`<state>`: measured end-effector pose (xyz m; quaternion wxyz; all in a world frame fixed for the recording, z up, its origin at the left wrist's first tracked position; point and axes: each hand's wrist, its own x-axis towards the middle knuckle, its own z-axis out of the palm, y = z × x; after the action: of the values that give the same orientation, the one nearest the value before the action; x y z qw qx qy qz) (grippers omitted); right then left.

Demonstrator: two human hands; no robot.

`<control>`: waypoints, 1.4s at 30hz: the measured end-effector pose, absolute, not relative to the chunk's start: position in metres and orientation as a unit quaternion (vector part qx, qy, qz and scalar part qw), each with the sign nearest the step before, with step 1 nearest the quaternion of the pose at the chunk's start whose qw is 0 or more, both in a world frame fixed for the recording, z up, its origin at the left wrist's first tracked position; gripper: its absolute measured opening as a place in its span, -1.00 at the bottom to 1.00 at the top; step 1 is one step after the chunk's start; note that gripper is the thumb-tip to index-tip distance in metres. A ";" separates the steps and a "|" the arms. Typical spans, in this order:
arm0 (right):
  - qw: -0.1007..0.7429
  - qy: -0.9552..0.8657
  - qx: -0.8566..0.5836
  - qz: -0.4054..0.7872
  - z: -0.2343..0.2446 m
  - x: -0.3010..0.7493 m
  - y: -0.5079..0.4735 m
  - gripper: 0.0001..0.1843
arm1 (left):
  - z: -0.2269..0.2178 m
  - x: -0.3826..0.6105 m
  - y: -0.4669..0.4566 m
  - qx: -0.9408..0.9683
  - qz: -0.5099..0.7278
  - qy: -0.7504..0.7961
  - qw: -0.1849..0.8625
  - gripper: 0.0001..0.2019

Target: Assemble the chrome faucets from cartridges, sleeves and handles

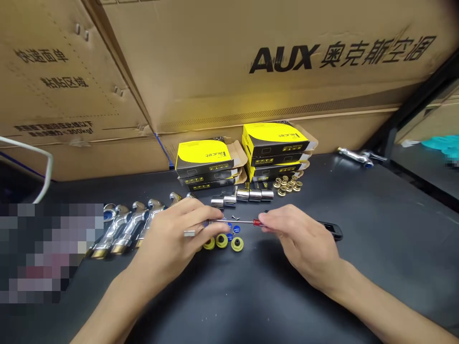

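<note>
My right hand (304, 243) is closed around the red handle of a screwdriver (240, 221). Its thin metal shaft points left, and the tip reaches the fingers of my left hand (179, 239). That hand is closed on a small chrome piece (189, 233); only a flat end pokes out, the rest being hidden by the fingers. Just below the shaft lie blue discs (236, 229) and yellow-green round parts with black centres (237, 244). Small screws (235, 218) rest on the dark table behind the shaft.
Chrome faucet bodies (131, 229) line up at left. Chrome sleeves (255, 195) stand before stacked yellow-black boxes (276, 138), with brass fittings (288, 186) beside them. A black object (333, 231) lies behind my right hand. One faucet (355, 155) sits back right. Large cartons (215, 57) form the back.
</note>
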<state>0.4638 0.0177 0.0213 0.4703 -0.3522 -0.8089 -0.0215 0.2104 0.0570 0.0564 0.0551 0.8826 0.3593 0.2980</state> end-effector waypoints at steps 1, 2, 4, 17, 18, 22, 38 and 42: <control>0.467 -0.815 -0.339 -0.044 0.020 0.466 0.018 -0.63 | 0.059 0.211 0.056 0.880 0.302 0.362 0.065 -0.78; 0.462 -0.821 -0.328 -0.064 0.019 0.468 0.018 -0.62 | 0.061 0.211 0.056 0.879 0.301 0.361 0.073 -0.77; 0.444 -0.833 -0.317 -0.092 0.016 0.469 0.018 -0.62 | 0.064 0.211 0.056 0.880 0.293 0.363 0.090 -0.77; 0.464 -0.772 -0.430 0.064 0.019 0.451 0.019 -0.82 | 0.059 0.214 0.055 0.822 0.291 0.469 0.142 -0.54; 0.466 -0.774 -0.425 0.061 0.019 0.451 0.019 -0.83 | 0.059 0.215 0.055 0.825 0.288 0.466 0.136 -0.56; 0.458 -0.785 -0.416 0.010 0.019 0.452 0.017 -0.82 | 0.059 0.213 0.055 0.836 0.270 0.457 0.141 -0.61; 0.470 -0.770 -0.431 0.040 0.016 0.452 0.015 -0.87 | 0.060 0.211 0.057 0.880 0.296 0.356 0.102 -0.84; 0.374 -0.663 -0.521 0.386 0.026 0.453 0.019 -0.60 | 0.056 0.213 0.058 0.893 0.311 0.324 0.010 -0.87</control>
<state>0.4526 0.0186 0.0255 0.3737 -0.5210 -0.6631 0.3863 0.2132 0.0583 0.0556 0.0101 0.8932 0.3243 0.3112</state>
